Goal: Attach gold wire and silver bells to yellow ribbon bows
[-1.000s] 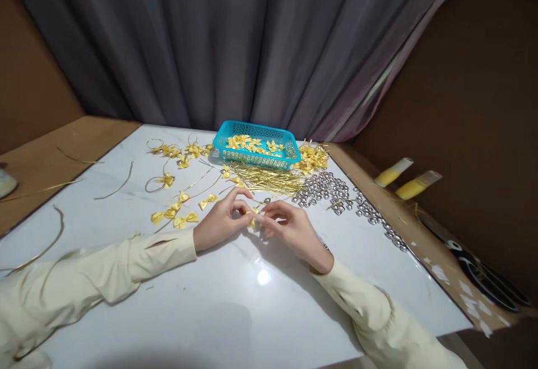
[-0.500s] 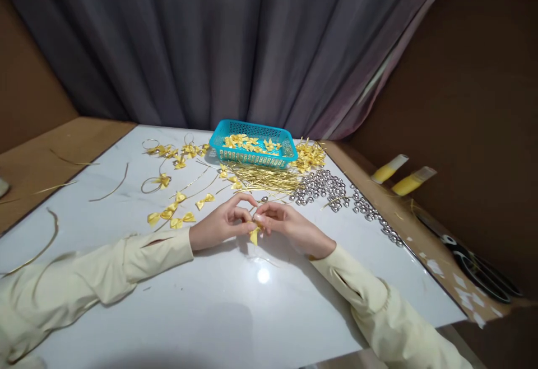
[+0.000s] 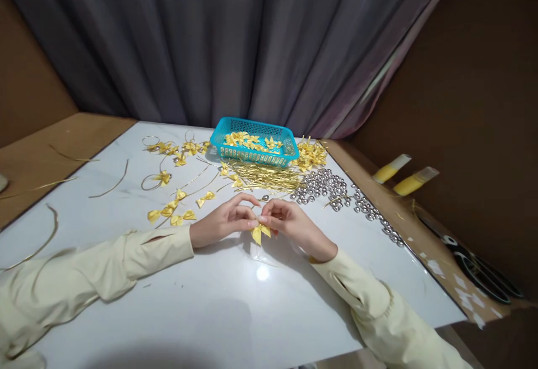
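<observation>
Both hands pinch one yellow bow: left hand, right hand. It now hangs lower and spread wider than before.

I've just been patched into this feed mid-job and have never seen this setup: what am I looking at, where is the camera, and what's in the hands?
There is no machine here: a person in cream sleeves works with bare hands, and the one camera sits on their head, looking forward and down. The left hand and right hand meet over a white table and together pinch a small yellow ribbon bow. Behind them stands a turquoise basket holding more bows, with a bundle of gold wires in front of it and a heap of silver bells to the right. Finished bows on gold loops lie to the left. On the brown ledge at right lie two yellow tubes and black scissors.
</observation>
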Demonstrator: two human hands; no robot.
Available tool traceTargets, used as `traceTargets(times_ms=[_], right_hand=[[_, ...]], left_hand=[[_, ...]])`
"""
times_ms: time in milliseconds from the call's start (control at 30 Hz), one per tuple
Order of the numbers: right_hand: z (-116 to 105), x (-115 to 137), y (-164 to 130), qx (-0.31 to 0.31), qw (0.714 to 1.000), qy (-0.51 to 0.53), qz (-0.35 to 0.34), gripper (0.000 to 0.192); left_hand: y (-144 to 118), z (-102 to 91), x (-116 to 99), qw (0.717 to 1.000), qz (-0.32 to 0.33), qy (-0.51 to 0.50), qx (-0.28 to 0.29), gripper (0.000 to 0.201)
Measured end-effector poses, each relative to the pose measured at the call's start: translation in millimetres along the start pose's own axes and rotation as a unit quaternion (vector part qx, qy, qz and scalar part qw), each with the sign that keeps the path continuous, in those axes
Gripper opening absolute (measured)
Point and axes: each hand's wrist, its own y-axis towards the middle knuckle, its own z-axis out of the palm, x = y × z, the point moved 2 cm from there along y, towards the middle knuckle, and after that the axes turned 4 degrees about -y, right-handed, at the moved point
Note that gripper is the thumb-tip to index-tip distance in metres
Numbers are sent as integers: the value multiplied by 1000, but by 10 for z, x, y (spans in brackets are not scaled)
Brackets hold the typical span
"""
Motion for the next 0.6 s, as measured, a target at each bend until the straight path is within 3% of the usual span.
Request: traceTargets(times_ms=[200,367,600], right_hand=[[-7,-23,1,-42,998,-15,-37,36],[-3,-50,-2,-69,995,-31,-62,33],[-19,19,-37,-18,995,-74,-67,27]], left_hand=[[-5,-10,11,997,36,61,-19,28],[-1,-22,29,997,38,56,-27,25],[-9,-21,85,998,38,58,-11,33]])
